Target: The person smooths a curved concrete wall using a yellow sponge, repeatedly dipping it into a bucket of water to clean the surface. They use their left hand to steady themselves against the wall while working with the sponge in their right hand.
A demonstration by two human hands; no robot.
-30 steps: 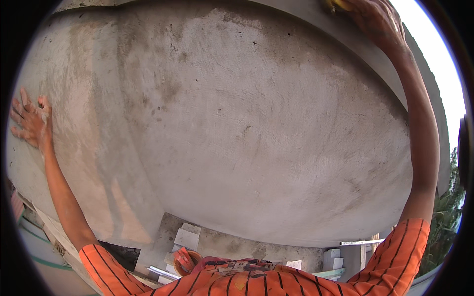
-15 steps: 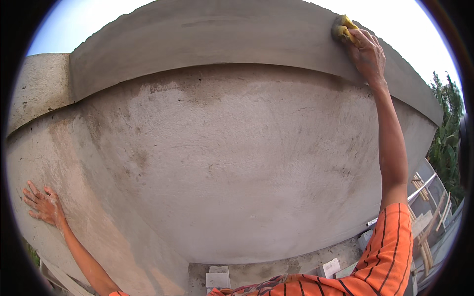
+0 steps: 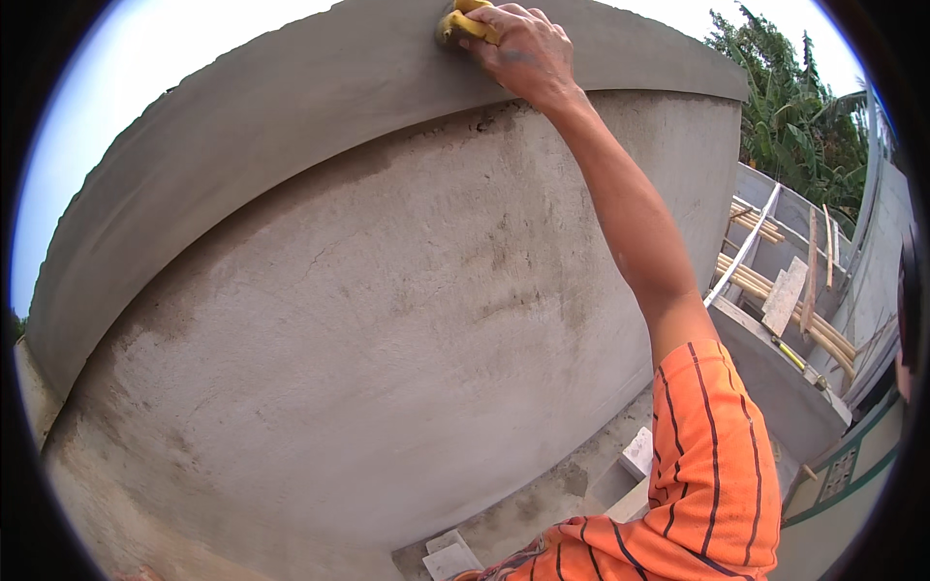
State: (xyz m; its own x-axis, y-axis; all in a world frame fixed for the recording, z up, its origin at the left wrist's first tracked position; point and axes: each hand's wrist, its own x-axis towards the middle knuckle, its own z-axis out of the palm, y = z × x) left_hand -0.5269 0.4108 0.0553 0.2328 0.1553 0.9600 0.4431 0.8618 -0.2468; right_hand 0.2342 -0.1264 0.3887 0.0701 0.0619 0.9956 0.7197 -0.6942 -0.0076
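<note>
My right hand (image 3: pixel 528 56) is raised high, its fingers closed around a yellow sponge (image 3: pixel 467 23) with a greyish, dirty underside. The sponge is against the smooth grey cement band (image 3: pixel 291 107) along the top of the wall. Below that band, the rougher, paler wall face (image 3: pixel 387 320) is set back and carries dark stains. My right arm reaches up in an orange sleeve with dark stripes (image 3: pixel 717 465). I cannot make out my left hand in this view.
Pale blocks (image 3: pixel 450 557) rest on a cement ledge at the wall's foot; another block (image 3: pixel 637 451) lies nearer my sleeve. At right are bamboo poles (image 3: pixel 775 290), boards (image 3: pixel 785 295) and a yellow-handled tool (image 3: pixel 790 352) on a low wall. Trees (image 3: pixel 799 116) rise behind.
The view has swung to the right, showing more of the poles and trees. My right hand still holds the sponge on the band. My left hand, earlier spread on the wall, has left the view.
</note>
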